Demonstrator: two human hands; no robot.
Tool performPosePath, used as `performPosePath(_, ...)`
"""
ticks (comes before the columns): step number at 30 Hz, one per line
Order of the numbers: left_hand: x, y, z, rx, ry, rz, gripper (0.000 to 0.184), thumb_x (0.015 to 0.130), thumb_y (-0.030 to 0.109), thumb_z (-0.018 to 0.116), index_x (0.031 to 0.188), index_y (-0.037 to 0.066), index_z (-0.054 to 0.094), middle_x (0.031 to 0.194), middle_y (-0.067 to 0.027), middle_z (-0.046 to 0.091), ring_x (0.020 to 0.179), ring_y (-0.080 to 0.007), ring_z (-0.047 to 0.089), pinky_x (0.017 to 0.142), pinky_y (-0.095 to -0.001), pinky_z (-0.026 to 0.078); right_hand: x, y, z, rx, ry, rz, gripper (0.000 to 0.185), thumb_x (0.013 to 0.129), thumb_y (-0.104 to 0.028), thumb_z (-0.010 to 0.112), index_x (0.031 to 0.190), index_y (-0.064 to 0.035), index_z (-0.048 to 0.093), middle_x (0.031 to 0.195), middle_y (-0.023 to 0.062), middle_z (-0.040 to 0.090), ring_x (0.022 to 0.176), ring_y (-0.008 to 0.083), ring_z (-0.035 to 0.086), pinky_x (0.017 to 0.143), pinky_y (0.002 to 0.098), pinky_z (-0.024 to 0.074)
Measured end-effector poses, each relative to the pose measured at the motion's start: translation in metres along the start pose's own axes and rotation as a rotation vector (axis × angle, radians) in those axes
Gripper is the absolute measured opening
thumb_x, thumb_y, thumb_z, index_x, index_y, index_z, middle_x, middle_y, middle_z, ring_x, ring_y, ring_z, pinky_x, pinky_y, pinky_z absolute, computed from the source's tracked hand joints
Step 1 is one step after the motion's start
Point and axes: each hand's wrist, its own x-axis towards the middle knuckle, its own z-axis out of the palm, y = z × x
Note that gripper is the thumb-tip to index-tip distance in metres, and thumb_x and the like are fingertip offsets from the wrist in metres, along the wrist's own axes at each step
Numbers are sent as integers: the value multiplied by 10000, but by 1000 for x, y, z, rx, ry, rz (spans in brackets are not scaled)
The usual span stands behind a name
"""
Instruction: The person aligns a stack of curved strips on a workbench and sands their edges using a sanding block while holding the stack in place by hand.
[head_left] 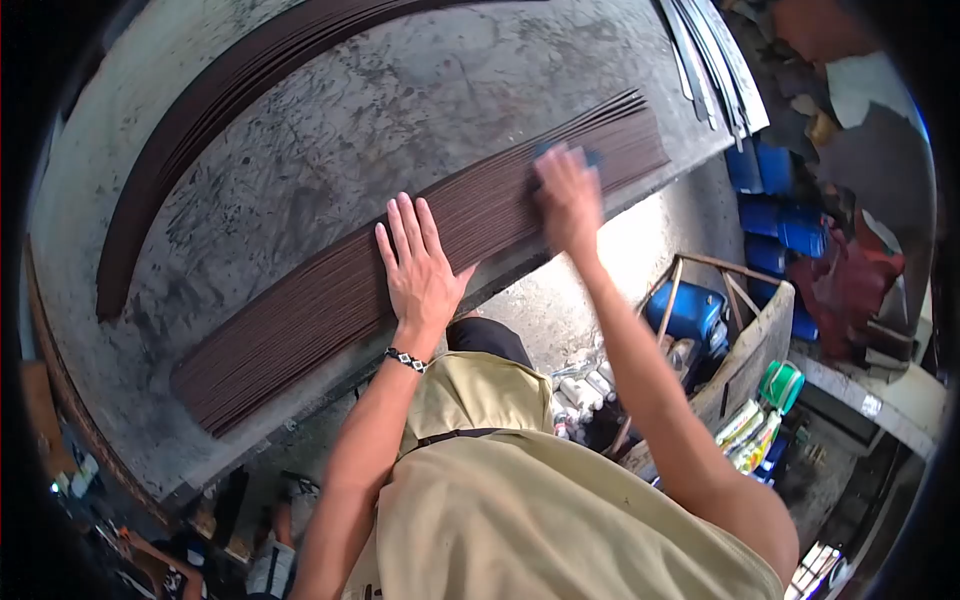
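A long stack of dark brown leather-like strips lies side by side along the table's near edge, its far-right ends slightly fanned. My left hand rests flat on the middle of the stack, fingers stretched out and a patterned bracelet at the wrist. Farther right, my right hand is smeared by motion over the same strips. It is closed on a dark bluish pad, mostly hidden under the fingers, so its exact kind does not show.
The grey stained table also bears a curved bundle of brown strips at the back left and several narrow strips at the far right. Beyond its right edge stand blue containers and a green container. Another person's arm shows lower left.
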Motion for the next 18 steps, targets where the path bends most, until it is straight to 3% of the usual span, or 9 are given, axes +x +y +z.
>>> performPosePath(1,-4,0,-1,2,3,4,1309,861,640,847,1746,-78,203,1831,-299,205,1716,-417,189,1400,-580,138,2,90,49,63,257,54,501,1103,-174,602,1603,-140,606,1735,144,505,1633,403,422,1305,661,315)
performPosePath(4,-3,-1,-1,-19,7,6,1311,861,643,848,1746,-77,202,1830,-298,210,1716,-416,194,1397,-583,145,15,48,23,-58,150,342,521,1118,-206,594,1634,-132,577,1741,170,489,1635,416,415,1326,673,258)
performPosePath(5,1,1,-6,19,-30,6,1311,861,645,848,1745,-78,203,1829,-299,211,1715,-417,196,1396,-584,147,0,-17,17,-137,136,136,557,1078,-237,650,1624,-149,589,1744,158,491,1651,408,388,1337,662,251)
performPosePath(6,1,3,-14,54,-72,4,1312,861,647,848,1744,-78,203,1829,-299,211,1714,-418,198,1395,-585,150,-17,-77,10,-109,-69,31,624,1001,-229,720,1613,-183,605,1759,118,476,1681,372,337,1356,641,233)
performPosePath(9,1,0,-1,143,-9,15,1319,858,658,849,1740,-83,207,1824,-304,217,1710,-423,209,1392,-587,159,-49,-88,3,200,-121,-160,680,932,-147,748,1596,-232,629,1756,43,494,1683,334,345,1363,616,235)
performPosePath(12,4,0,-2,53,31,14,1335,850,675,847,1738,-90,207,1813,-308,239,1707,-428,214,1391,-588,169,-3,102,26,-28,221,124,602,1018,-99,672,1604,-229,619,1776,60,466,1690,343,332,1348,640,243)
performPosePath(15,6,3,-4,50,54,12,1339,849,675,848,1738,-92,204,1812,-310,239,1707,-429,212,1392,-584,168,19,111,30,-139,158,396,576,1052,-115,610,1624,-189,589,1785,111,442,1671,405,350,1323,684,265)
performPosePath(17,11,3,-6,39,48,3,1327,859,649,847,1748,-81,184,1819,-301,226,1710,-420,205,1395,-578,159,-8,-43,16,-95,-14,24,683,983,-171,673,1655,-201,554,1807,115,391,1702,408,271,1372,667,170)
performPosePath(18,11,-8,3,174,48,36,1331,859,649,846,1750,-78,176,1822,-295,224,1712,-416,204,1394,-581,157,-30,-107,16,152,-57,-112,720,944,-177,698,1650,-212,561,1784,110,426,1694,394,297,1376,667,159)
